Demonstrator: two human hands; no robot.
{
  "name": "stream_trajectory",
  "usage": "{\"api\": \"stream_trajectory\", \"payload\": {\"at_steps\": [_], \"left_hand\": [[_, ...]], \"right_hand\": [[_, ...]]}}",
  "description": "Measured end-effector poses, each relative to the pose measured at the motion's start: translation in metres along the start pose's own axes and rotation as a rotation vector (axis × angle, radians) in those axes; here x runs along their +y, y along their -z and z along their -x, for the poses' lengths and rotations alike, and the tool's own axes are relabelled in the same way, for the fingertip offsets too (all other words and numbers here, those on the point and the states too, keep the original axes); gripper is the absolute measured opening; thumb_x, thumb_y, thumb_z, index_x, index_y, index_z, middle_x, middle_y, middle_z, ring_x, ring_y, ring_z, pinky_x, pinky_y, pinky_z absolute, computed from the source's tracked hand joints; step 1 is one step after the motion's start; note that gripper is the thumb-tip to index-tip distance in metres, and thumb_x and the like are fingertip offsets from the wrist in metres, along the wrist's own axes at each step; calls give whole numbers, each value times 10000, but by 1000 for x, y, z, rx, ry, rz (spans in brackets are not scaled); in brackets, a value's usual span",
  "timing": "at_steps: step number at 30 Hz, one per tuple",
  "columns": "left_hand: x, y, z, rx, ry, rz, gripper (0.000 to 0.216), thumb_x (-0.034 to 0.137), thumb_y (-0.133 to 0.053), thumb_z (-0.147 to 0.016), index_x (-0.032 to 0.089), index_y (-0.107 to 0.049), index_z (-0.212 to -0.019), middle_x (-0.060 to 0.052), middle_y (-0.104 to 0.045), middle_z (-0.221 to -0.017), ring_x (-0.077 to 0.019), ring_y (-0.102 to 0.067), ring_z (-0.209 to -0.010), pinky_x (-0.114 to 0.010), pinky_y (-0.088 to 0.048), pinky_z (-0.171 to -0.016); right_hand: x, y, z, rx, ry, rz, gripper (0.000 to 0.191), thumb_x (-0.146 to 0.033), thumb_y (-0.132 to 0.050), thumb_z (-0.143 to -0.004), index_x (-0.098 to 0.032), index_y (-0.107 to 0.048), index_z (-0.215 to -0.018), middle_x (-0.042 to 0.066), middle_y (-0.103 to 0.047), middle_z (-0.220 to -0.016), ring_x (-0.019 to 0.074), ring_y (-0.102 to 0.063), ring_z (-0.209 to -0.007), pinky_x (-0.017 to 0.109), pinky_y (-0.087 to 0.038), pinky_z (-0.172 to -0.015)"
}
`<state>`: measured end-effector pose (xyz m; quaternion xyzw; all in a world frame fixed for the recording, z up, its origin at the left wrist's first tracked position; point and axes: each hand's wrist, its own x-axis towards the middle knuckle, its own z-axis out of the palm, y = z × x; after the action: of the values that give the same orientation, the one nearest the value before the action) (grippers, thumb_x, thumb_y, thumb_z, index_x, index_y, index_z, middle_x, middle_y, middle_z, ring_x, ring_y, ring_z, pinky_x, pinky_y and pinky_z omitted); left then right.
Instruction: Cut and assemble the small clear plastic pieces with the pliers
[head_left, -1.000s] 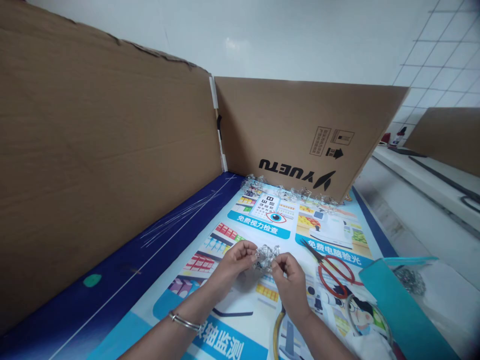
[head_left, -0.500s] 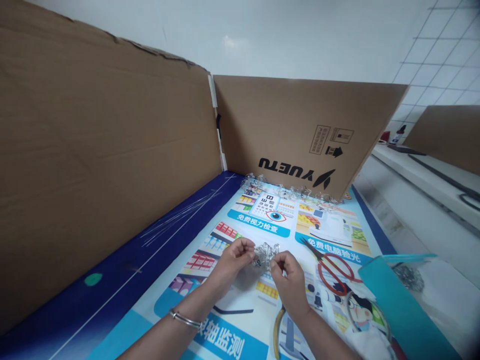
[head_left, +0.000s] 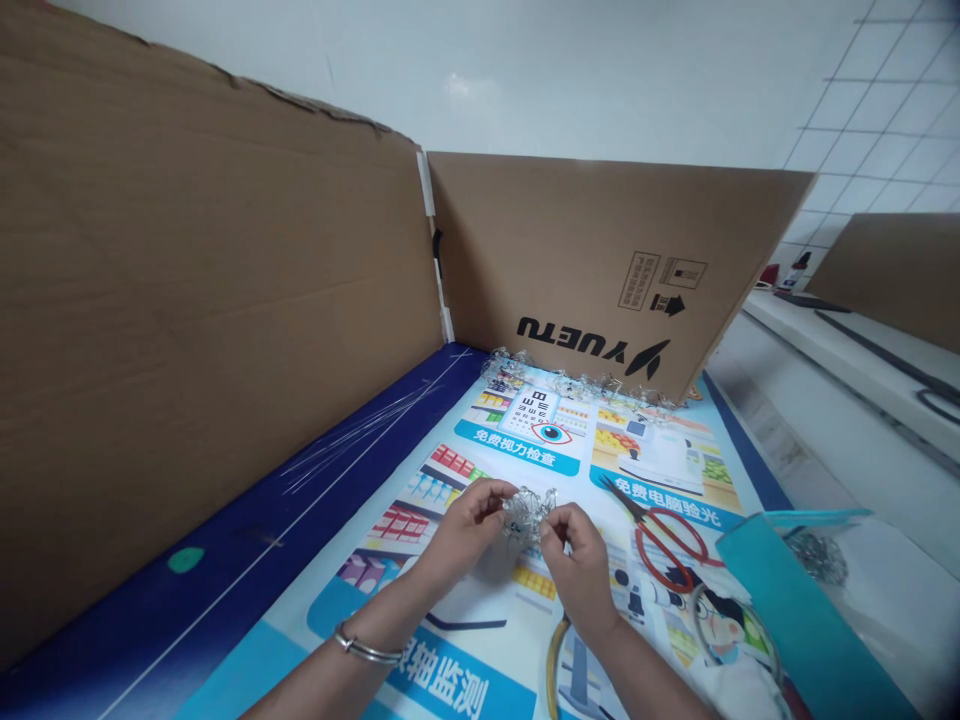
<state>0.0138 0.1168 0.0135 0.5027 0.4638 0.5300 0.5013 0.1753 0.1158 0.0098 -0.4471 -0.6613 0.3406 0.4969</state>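
Note:
My left hand point(head_left: 466, 523) and my right hand point(head_left: 576, 556) meet above a printed poster mat point(head_left: 525, 610). Both pinch a small crinkled piece of clear plastic point(head_left: 529, 511) between fingertips, left hand on its left side, right hand on its right. A metal bangle point(head_left: 364, 648) circles my left wrist. The plastic is held just above the mat.
Red-handled scissors point(head_left: 664, 535) lie to the right of my hands. More crumpled clear plastic pieces point(head_left: 577, 385) line the base of the cardboard wall point(head_left: 600, 260). A teal-edged bag point(head_left: 810, 580) with a dark metallic clump lies at the right. Cardboard also walls the left side point(head_left: 187, 300).
Both hands have stayed nearly in place, working the clear plastic piece; the fingers shifted slightly and the view moved a little.

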Motion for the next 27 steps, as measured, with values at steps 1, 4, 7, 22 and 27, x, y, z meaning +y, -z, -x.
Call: {"api": "stream_trajectory", "payload": {"at_steps": [1,4,7,22,27], "left_hand": [[1,0,0,-1,-22,-37,243,125,-568,-690,188,-613,-921,-47,-574,-900,-178,-523,-811,-265,-405,-706],[3,0,1,1,-132,-221,284,87,-518,-680,207,-644,-904,-47,-567,-914,-185,-515,-816,-282,-403,-730],[4,0,2,5,-223,-367,301,73,-497,-676,209,-640,-903,-50,-565,-888,-185,-509,-783,-285,-409,-703],[2,-5,5,114,-287,-502,139,92,-506,-692,206,-578,-726,-22,-528,-729,-175,-483,-700,-267,-374,-643],[1,-5,7,108,-284,-495,155,84,-510,-696,211,-589,-738,-25,-539,-759,-180,-490,-730,-274,-373,-682]], "right_hand": [[0,0,0,-2,1,0,72,-158,-483,-750,-194,-476,-688,-36,-436,-635,103,-414,-577,221,-365,-554],[-1,0,0,-5,4,4,69,-154,-486,-747,-194,-478,-690,-39,-438,-636,104,-417,-578,222,-366,-556],[-1,0,-1,-8,9,14,70,-152,-491,-740,-195,-477,-686,-41,-435,-632,103,-415,-572,223,-364,-551],[0,-1,2,-43,70,68,77,-140,-489,-728,-203,-473,-687,-31,-441,-649,110,-429,-577,234,-371,-556],[0,-2,3,-53,84,67,88,-128,-489,-726,-203,-468,-686,-28,-441,-657,111,-431,-582,234,-375,-558]]}}
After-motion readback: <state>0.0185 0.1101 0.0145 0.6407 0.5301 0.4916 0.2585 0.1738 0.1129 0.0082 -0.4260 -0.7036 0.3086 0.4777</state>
